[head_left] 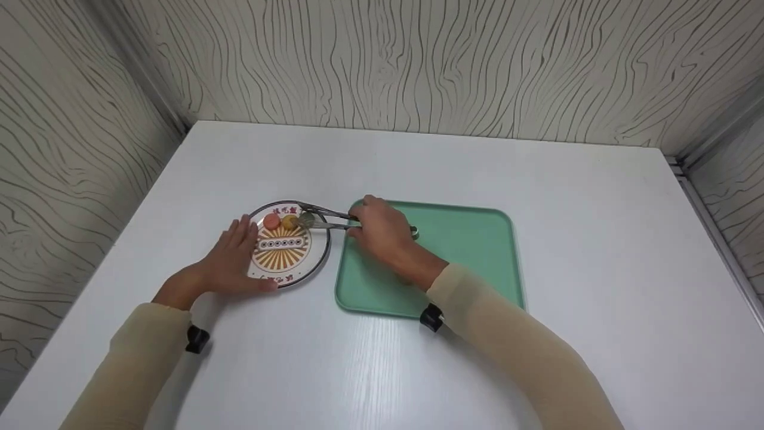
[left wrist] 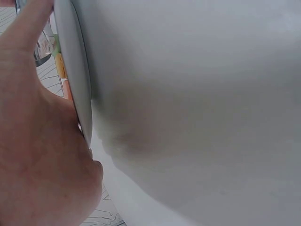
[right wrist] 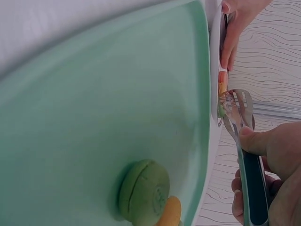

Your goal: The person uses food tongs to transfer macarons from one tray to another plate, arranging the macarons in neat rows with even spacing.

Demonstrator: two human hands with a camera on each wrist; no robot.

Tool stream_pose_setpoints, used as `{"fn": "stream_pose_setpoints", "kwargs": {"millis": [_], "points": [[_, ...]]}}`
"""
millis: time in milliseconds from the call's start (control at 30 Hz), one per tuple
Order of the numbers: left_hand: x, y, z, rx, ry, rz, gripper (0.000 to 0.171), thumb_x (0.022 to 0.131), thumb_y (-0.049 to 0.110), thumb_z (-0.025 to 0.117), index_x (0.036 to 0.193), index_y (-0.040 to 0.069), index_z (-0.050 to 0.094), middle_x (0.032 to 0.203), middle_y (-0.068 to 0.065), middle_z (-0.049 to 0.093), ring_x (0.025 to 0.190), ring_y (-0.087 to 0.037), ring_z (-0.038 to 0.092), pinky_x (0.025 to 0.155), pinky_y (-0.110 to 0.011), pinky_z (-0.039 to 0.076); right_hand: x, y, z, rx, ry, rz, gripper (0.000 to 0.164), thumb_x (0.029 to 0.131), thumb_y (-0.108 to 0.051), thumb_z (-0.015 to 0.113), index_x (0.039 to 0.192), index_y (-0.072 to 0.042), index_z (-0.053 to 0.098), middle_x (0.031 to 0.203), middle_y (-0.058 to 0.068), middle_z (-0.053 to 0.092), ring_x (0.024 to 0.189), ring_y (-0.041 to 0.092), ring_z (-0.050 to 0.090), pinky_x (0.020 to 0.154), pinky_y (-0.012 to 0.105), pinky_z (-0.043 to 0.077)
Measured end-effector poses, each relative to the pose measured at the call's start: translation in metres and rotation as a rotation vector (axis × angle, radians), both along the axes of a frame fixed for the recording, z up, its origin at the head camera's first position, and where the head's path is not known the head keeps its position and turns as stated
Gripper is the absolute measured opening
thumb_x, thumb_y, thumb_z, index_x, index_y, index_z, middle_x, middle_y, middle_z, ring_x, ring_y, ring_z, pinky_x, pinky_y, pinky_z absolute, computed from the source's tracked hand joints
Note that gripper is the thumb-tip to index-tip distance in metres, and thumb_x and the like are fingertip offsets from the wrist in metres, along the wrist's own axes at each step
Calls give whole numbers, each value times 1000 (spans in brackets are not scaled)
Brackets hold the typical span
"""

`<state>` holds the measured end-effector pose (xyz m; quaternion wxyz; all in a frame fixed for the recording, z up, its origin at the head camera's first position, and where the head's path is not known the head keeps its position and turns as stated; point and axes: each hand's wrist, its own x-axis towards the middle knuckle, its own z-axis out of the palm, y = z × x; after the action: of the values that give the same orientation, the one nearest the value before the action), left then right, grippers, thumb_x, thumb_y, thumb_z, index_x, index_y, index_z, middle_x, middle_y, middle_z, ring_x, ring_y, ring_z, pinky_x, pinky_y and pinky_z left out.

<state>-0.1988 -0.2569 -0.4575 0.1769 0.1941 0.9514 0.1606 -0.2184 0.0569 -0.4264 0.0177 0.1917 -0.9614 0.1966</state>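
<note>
My right hand [head_left: 385,230] grips a pair of metal serving tongs [right wrist: 254,188] with dark handles, reaching left over the plate. The slotted tong head overlaps a green macaron [right wrist: 221,112] at the plate's upper right. Beside it on the plate [head_left: 307,263], in a row, are a yellow-orange macaron [head_left: 289,222] and a pink macaron [head_left: 271,221]. At the plate's left side, my left hand [head_left: 230,260] rests with extended fingers along the rim and thumb at the near edge. I cannot tell whether the tongs pinch the green macaron.
A green tray [head_left: 465,257] lies right of the plate, under my right forearm. Another green macaron [right wrist: 145,193] and an orange piece [right wrist: 170,212] sit on it, mostly hidden by my arm in the head view. Patterned wall panels [head_left: 418,65] border the white table [head_left: 597,269].
</note>
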Motion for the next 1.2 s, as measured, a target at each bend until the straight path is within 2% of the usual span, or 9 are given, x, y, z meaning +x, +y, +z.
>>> {"fn": "stream_pose_setpoints", "kwargs": {"millis": [333,700,933,1200], "points": [[1,3,9,-25,-12,-2,130,82,68,70,156,-16,4,164,-34,-11,150,-52,-11,121,-64,3,-1,0,-1,21,0,-10,29,93,-28,77,116,-10,76,109,7,65,101,21,64,78,39,57],[2,1,7,-27,-19,-1,132,82,70,70,156,-15,2,164,-33,-12,151,-52,-12,121,-64,2,1,4,-1,24,-10,-8,31,92,-28,77,118,-11,75,110,8,65,101,23,63,78,40,57],[-1,2,4,-28,-14,3,132,81,70,69,156,-15,3,164,-33,-11,151,-51,-11,121,-64,4,3,9,2,49,-9,-18,32,93,-29,76,118,-10,74,104,8,62,94,21,61,75,39,56],[-3,1,2,-9,-16,6,134,79,72,71,156,-15,3,164,-33,-12,151,-50,-13,121,-64,2,3,11,4,47,-34,-31,33,95,-30,75,120,-9,74,106,7,62,94,20,60,74,38,56]]}}
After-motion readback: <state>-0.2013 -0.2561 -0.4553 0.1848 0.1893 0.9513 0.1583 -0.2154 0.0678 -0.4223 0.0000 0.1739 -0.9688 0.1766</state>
